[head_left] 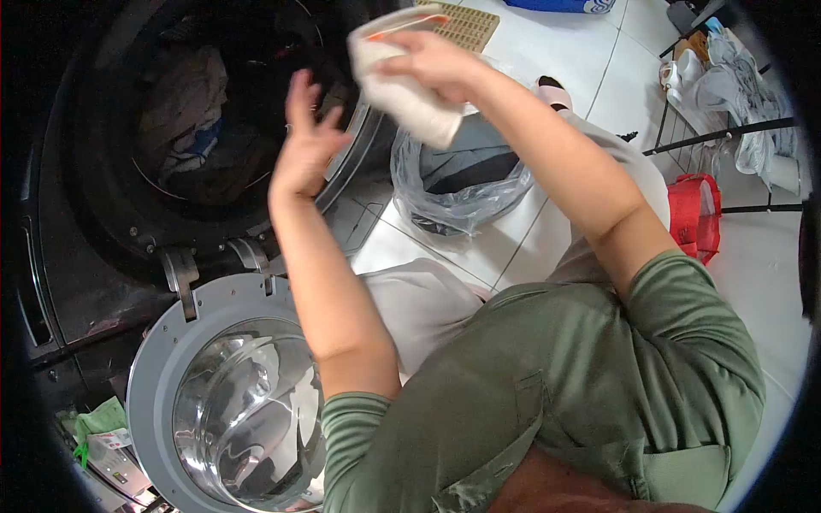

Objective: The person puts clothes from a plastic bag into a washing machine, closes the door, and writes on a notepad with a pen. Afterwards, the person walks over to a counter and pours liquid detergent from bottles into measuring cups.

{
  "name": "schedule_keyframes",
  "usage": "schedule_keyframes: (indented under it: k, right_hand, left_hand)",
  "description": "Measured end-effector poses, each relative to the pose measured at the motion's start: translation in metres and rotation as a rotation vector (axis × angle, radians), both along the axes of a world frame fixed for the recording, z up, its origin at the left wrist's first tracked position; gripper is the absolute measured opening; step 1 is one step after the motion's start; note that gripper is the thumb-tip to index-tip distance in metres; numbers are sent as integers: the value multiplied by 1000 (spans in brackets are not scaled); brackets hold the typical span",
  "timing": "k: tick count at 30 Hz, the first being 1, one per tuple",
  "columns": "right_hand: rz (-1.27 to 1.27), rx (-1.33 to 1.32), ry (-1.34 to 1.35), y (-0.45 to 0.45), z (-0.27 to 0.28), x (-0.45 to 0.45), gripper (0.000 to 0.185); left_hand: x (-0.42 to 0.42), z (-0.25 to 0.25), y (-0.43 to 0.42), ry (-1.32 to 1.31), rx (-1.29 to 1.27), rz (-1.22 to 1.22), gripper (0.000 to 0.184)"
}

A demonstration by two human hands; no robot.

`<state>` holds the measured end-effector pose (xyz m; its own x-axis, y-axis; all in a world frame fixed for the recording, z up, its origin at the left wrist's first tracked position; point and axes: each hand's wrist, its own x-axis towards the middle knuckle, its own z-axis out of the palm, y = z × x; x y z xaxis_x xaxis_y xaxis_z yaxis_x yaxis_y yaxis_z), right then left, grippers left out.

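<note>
My right hand (432, 67) grips a cream cloth (410, 111) with an orange strip near its top edge; the cloth is slightly blurred and hangs above the bin. Fingers spread, my left hand (310, 141) holds nothing and is raised before the opening of a black front-loading washing machine (85, 282). Inside the drum lies a crumpled heap of laundry (192, 111), pale and blue pieces among it. Below the cloth stands a dark bin (479, 167) lined with a clear plastic bag (453, 209). The machine's round glass door (158, 385) is swung open beside my left forearm.
A red bag (694, 218) stands on the white tiled floor (590, 73) at right. Close by, a black rack (727, 137) carries clear plastic bags (740, 94). A tan mat (466, 27) lies at the back. Lower left, a green cloth (101, 417) rests near boxes.
</note>
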<state>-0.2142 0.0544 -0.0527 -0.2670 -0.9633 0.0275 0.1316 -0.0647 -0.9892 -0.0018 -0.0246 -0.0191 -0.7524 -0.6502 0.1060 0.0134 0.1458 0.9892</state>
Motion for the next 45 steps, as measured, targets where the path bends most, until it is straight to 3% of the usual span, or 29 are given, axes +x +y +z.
schedule_keyframes:
  k: [1,3,4,5,7,9,10,12,13,14,16,17,18,21,23,25,27,29,31,33,35,36,37,38,39,40,41,43,45]
  right_hand:
    - [163,-37,-193,2,12,11,41]
    - [254,-42,-107,8,30,8,38]
    - [253,-124,-100,4,23,-2,39]
    - [249,-217,-93,0,13,-14,39]
    - [236,42,-46,7,-4,-42,38]
    - [398,237,351,7,-55,-62,46]
    - [502,377,430,6,-88,-62,45]
    - [633,708,869,8,-150,-48,45]
    - [593,890,1014,21,-144,-31,41]
    - [489,799,1148,33,-176,-23,45]
    - [273,690,1277,55,-242,-22,57]
    - [166,674,1277,69,-258,-20,61]
    - [56,658,1277,76,-265,-20,64]
    - [62,719,1097,72,-283,-37,58]
    - [178,667,1234,61,-294,-47,41]
    - [181,742,1203,51,-245,-42,25]
    - [491,450,1194,37,-214,-60,21]
    - [539,296,1083,15,-163,-75,24]
    - [512,200,1039,14,-55,-73,23]
    - [439,-157,1070,18,15,-63,15]
    - [326,-423,1021,21,58,-54,15]
    - [309,-366,966,25,81,-48,17]
    - [291,-310,908,27,99,-43,19]
    - [166,-508,986,23,110,-42,16]
    - [102,-484,1065,36,135,-36,20]
    - [60,-494,993,46,158,-33,18]
    - [22,-503,918,53,174,-32,16]
    - [-247,-650,955,53,189,-34,18]
    - [-374,-627,960,59,202,-42,19]
  left_hand:
    - [-13,-3,15,-79,-289,-146,82]
    - [-29,7,23,-305,-234,55,72]
    - [-29,-4,4,-150,45,111,52]
    - [-28,2,-4,-96,139,222,44]
    - [-17,11,-33,65,365,256,38]
    - [-4,40,-37,132,599,244,39]
    - [-2,63,-34,280,514,-214,41]
    - [7,38,-79,536,306,-407,48]
    - [6,48,-99,506,227,-188,49]
    - [4,58,-118,448,157,32,51]
    - [12,91,-157,567,268,237,52]
    - [34,89,-201,887,433,99,52]
    - [30,92,-196,830,402,184,51]
    - [18,98,-175,578,370,452,47]
    - [2,78,-152,345,421,640,46]
    - [-2,50,-131,256,535,625,47]
    - [4,33,-117,195,537,554,49]
    - [9,19,-104,144,451,407,51]
    - [1,33,-63,108,268,317,59]
    - [-7,30,-48,250,185,70,61]
    - [-26,34,-14,43,-174,-90,73]
    - [-36,26,-7,-81,-315,-191,89]
    - [-47,11,7,-80,-307,-244,100]
    - [-53,11,27,-227,-244,-271,111]
    - [-58,-14,30,-304,-133,-342,115]
    - [-61,-1,59,-454,-189,-243,114]
    - [-64,-28,62,-402,-242,-245,102]
    - [-64,-41,75,-290,31,-83,82]
    - [-64,-39,59,-143,142,112,56]
